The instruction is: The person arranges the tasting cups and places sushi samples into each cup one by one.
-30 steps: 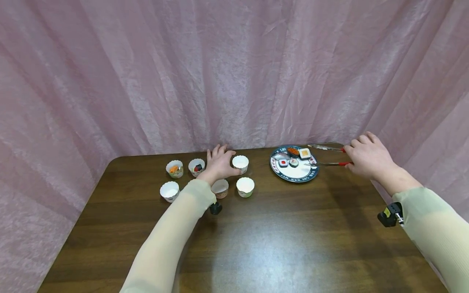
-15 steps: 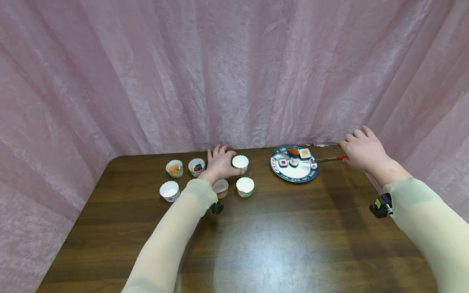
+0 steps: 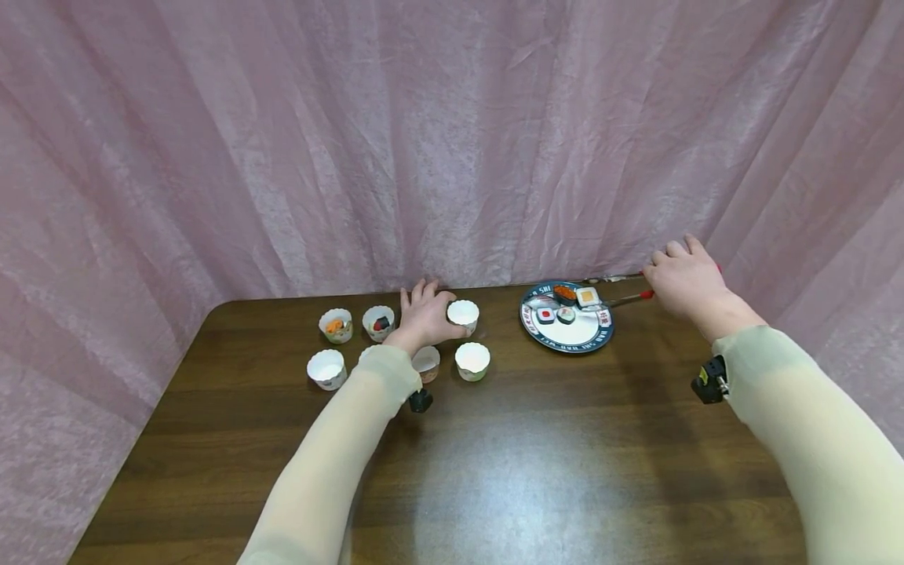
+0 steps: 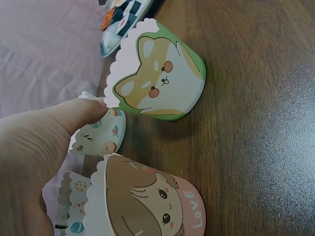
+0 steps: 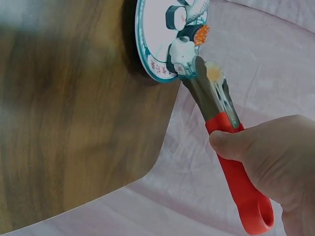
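In the head view my left hand [image 3: 424, 315] holds a white paper cup [image 3: 463, 315] in the back row, thumb and index finger at its side. The left wrist view has my thumb [image 4: 83, 113] against that patterned cup. My right hand [image 3: 685, 278] grips red-handled tongs [image 5: 234, 167]. Their metal arms are apart. One arm reaches over the rim of the round plate [image 3: 568, 343] beside the square sushi piece with a yellow centre [image 3: 588, 297]; the other lies behind it. Several toy-like sushi pieces, including an orange-topped one [image 3: 564, 293], sit on the plate.
Near my left hand stand a green dog-print cup [image 4: 165, 78] and a pink "LOVE" cup [image 4: 157, 201]. Left of them are a cup with orange pieces [image 3: 336, 326], one with dark and red pieces [image 3: 379, 322], and a white cup [image 3: 327, 369]. A pink curtain [image 3: 452, 141] hangs behind the table.
My right hand has moved left with the tongs, bringing one arm farther over the plate, close to the yellow-centred sushi. The left hand has stayed at its cup.
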A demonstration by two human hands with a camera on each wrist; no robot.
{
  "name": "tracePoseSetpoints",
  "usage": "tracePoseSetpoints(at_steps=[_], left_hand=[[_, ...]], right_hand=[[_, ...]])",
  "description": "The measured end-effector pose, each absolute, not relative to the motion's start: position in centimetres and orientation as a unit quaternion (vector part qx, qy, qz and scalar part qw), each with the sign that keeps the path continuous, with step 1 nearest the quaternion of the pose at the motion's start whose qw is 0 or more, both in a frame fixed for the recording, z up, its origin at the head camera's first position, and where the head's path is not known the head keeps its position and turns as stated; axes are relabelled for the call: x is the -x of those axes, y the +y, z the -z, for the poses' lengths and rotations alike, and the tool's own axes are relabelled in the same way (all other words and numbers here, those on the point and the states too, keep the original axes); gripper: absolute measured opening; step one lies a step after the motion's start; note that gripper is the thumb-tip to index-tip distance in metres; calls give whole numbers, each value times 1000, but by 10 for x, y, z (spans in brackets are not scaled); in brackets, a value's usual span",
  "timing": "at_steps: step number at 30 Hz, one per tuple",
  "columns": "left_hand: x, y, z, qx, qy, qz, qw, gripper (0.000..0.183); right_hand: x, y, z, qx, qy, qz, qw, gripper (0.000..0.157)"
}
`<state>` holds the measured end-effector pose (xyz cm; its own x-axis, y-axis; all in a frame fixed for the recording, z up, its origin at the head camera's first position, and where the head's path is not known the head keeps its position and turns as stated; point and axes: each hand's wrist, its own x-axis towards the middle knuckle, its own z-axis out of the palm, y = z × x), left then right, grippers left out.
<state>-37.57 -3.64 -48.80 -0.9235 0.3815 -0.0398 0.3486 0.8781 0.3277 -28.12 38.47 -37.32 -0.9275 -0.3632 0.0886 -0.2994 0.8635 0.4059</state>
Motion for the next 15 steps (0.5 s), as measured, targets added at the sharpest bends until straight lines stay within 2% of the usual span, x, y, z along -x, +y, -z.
tracePoseSetpoints(at_steps=[15], left_hand=[[369,-32,480,-179,970,-154,52,78]], right_hand=[[295,378,372,-160,-965,204,45,20]])
